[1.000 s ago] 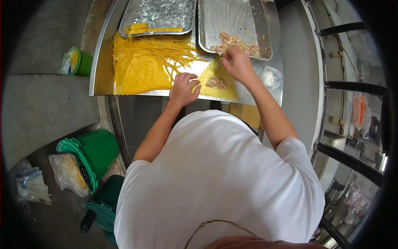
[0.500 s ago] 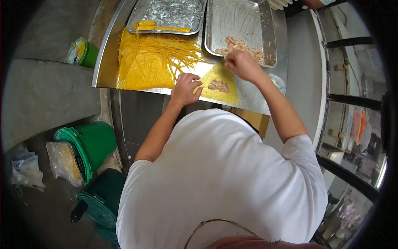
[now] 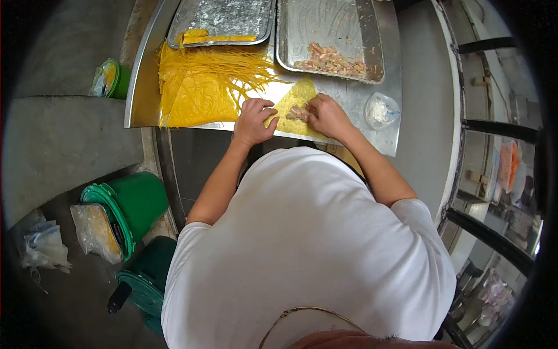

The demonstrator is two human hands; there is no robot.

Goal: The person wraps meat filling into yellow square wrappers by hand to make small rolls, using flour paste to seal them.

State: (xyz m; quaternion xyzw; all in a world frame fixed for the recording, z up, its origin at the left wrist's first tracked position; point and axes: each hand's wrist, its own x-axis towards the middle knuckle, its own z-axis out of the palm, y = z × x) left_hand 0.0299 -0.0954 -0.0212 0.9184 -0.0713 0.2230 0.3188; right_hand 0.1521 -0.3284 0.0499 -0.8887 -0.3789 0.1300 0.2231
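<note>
A thin yellow wrapper sheet (image 3: 302, 91), roughly triangular, lies on the metal table with a small mound of pinkish minced filling (image 3: 297, 113) on it. My left hand (image 3: 254, 121) rests at the wrapper's left corner, thumb and fingers apart, with a bit of yellow sheet showing between them. At the mound's right side, my right hand (image 3: 329, 118) has its fingers curled together against the filling; the fingertips are partly hidden. Beside my left hand lies a stack of yellow wrappers (image 3: 200, 104) with loose shredded strips along its far edge.
A metal tray (image 3: 322, 26) holds chopped filling (image 3: 332, 60) at its near end. Another tray (image 3: 224, 17), floured, carries yellow rolls (image 3: 218, 39). A clear bag of white powder (image 3: 382, 111) sits on the right of the table (image 3: 381, 136). Green buckets (image 3: 138, 200) stand on the floor at left.
My right hand has come down from the near edge of the filling tray to the mound on the wrapper. My left hand stays at the wrapper's left corner. The bag of powder is now uncovered.
</note>
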